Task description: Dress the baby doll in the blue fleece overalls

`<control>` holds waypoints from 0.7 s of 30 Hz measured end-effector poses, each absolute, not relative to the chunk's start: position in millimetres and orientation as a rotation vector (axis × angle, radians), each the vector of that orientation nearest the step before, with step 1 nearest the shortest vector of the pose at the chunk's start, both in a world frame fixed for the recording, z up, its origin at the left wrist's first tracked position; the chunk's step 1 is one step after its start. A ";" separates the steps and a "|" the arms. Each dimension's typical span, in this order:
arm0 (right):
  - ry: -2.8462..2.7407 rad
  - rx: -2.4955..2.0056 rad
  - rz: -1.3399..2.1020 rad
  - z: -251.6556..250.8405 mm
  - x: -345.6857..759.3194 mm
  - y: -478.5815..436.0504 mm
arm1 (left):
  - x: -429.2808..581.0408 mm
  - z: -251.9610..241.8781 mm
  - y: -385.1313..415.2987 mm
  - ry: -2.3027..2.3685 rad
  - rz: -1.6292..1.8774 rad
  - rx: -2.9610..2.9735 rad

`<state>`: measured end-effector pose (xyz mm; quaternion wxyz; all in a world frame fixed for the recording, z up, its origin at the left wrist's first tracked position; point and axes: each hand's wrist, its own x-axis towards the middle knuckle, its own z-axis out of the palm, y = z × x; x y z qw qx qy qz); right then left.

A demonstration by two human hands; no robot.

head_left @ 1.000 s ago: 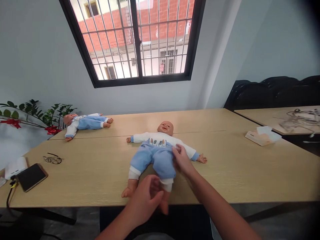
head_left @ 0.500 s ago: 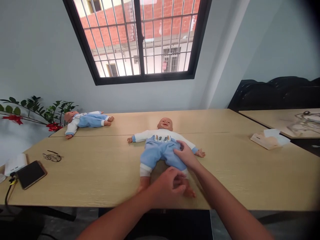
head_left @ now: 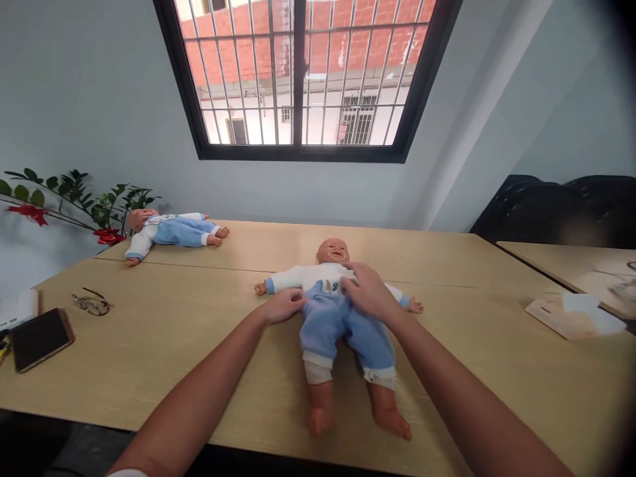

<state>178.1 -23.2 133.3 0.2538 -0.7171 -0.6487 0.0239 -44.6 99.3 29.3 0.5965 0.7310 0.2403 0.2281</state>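
A baby doll [head_left: 325, 324] lies on its back with its head toward the window and bare feet toward me. It wears a white top and light blue trousers with white cuffs. My left hand [head_left: 282, 306] is at the doll's waist on the left side, fingertips closed on the clothes there. Across the right of its chest rests my right hand [head_left: 368, 290], thumb and fingers apart on the white top, covering part of the printed front.
A second baby doll [head_left: 176, 232] in like clothes lies at the far left, near a leafy plant [head_left: 106, 205]. Glasses [head_left: 92, 303] and a phone [head_left: 42, 339] are on the table [head_left: 199, 344] at left. A paper packet [head_left: 571, 315] lies at right.
My left hand has moved from near the doll's feet up to its waist. My right hand has gone from the trousers up to the chest. The legs now lie in full view.
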 end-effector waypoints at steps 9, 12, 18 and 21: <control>-2.377 -1.986 0.341 143.8 129.8 41.5 | -62.2 18.5 115.1 0.583 0.693 1.679; -2.401 -1.930 0.226 141.0 130.3 41.4 | -57.6 19.2 116.6 0.690 0.855 1.710; -2.136 -1.978 -0.361 126.3 120.1 39.1 | -40.1 21.1 105.9 0.917 1.114 1.790; -2.159 -1.956 -0.461 120.3 120.6 37.2 | -42.3 22.2 100.5 0.873 1.029 1.871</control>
